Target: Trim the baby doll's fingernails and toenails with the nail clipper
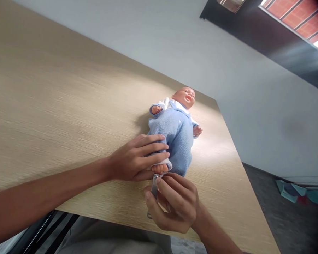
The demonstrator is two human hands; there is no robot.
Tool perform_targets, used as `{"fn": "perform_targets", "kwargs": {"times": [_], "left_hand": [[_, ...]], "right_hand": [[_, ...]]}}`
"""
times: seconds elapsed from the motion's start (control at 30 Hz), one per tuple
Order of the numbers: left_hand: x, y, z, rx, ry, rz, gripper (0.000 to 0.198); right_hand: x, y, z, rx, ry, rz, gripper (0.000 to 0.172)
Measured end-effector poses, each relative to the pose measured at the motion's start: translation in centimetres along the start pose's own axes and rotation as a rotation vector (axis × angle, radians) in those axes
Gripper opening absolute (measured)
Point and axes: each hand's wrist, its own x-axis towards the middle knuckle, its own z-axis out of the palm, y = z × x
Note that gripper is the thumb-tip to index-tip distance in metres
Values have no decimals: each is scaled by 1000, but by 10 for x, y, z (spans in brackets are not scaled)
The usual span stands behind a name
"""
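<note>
**1. Right hand.** My right hand (175, 204) is closed round a metal nail clipper (154, 187). The thumb lies along the near side and the fingers curl over the body of the tool. The front end points up at the toes, and the tail shows below the thumb. The cutting end is hidden between the fingers and the foot, so I cannot tell whether its edges are parted.

**2. Left hand.** My left hand (137, 158) is wrapped round the doll's lower leg. The fingers lie across the blue fleece and the thumb sits underneath. The bare foot (159, 168) shows just under the fingertips, touching or nearly touching the clipper's tip.

**3. Work piece.** The doll (178, 132) lies on its back on the wooden table (55, 106), towards the far right corner, with its head away from me and its legs towards me.

**4. Method, as I judge it.**
- I grip the leg firmly and press it down. The doll looks light and the tabletop smooth, so it may slide or roll.
- I rest the right wrist near the table edge to steady the tool.
- I set the clipper square to a single toe, not across several.
- I hold the fleece cuff clear, since it sits just beside the toes and could catch in the jaws.
- I squeeze slowly with the thumb and do not pull.

**5. Surroundings.** A crumpled cloth (294, 192) lies on the dark floor, well apart from the work.
</note>
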Motion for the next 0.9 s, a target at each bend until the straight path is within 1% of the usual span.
{"fn": "perform_targets", "kwargs": {"times": [0.1, 0.3, 0.9], "left_hand": [[1, 0, -1, 7, -7, -1, 29], [1, -2, -3, -17, -33, 16, 36], [-1, -2, -1, -53, 0, -19, 32]], "right_hand": [[7, 3, -2, -23, 22, -48, 15], [10, 6, -4, -37, 2, -111, 14], [13, 8, -8, -42, 13, -111, 15]]}}
